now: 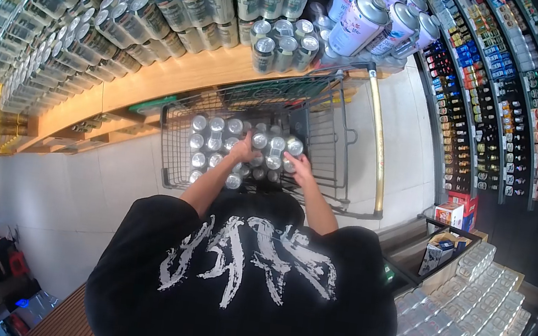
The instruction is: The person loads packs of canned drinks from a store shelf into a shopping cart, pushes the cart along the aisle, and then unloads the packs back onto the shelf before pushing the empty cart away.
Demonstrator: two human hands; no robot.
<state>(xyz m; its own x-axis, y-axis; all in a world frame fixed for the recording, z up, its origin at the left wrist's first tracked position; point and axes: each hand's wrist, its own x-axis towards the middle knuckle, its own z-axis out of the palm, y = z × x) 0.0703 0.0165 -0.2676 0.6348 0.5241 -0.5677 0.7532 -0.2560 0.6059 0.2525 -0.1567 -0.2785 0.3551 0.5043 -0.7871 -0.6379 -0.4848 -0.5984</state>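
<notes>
Inside a wire shopping cart [376, 141] stand several silver-topped drink cans [217, 124] in rows. On the right part of this load, a pack of cans [276, 144] sits between my two hands. My left hand [243, 149] grips its left side, the thumb pointing up along the can tops. At its right side my right hand [299, 169] curls its fingers around the outer cans. More cans show lower down beneath the pack. Whether the pack rests on them or is lifted is hard to make out.
A wooden display ledge [172, 80] beyond the cart carries stacked cans [188, 4] and large pink-white cans [359, 27]. Shelves of bottles [457, 104] line the right. Wrapped can packs [460, 315] are piled at the lower right, near a dark crate [407, 254]. Pale floor tiles [55, 194] extend left.
</notes>
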